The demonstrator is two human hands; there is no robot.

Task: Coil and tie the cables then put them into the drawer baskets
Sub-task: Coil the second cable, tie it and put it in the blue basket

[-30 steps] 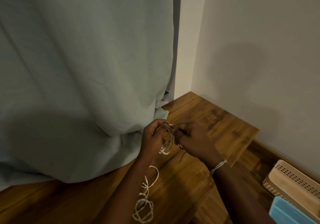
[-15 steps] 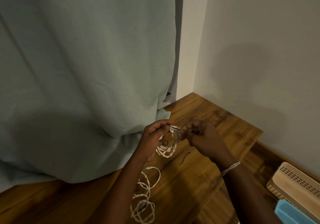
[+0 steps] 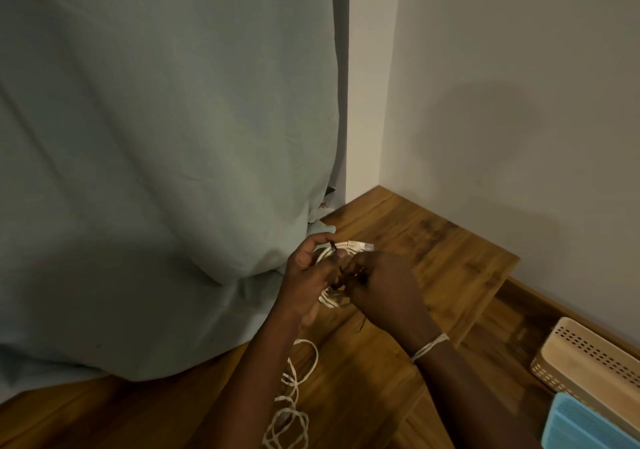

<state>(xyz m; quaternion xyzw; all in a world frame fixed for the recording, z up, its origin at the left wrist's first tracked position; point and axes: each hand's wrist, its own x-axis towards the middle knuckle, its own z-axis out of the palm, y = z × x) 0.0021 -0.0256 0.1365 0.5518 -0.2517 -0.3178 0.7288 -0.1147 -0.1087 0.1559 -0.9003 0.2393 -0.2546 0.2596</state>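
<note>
A white network cable [image 3: 330, 299] is partly coiled between my hands above the wooden tabletop. Its clear plug [image 3: 360, 245] sticks out to the right past my left thumb. My left hand [image 3: 311, 272] grips the small coil, thumb and fingers curled round it. My right hand [image 3: 381, 289] is closed against the coil and pinches a thin dark tie; its fingertips are hidden. The rest of the cable hangs down in loose loops [image 3: 291, 414] beside my left forearm. A beige perforated basket [image 3: 588, 369] and a blue basket [image 3: 588, 428] sit at the lower right.
A pale green curtain [image 3: 156, 171] fills the left and drapes onto the wooden desk [image 3: 433, 251]. White walls meet in a corner behind the desk. A short dark strand [image 3: 362, 324] lies on the wood below my right hand.
My hands have come closer together; the right one now presses against the coil. The plug end now points out to the right of my left thumb.
</note>
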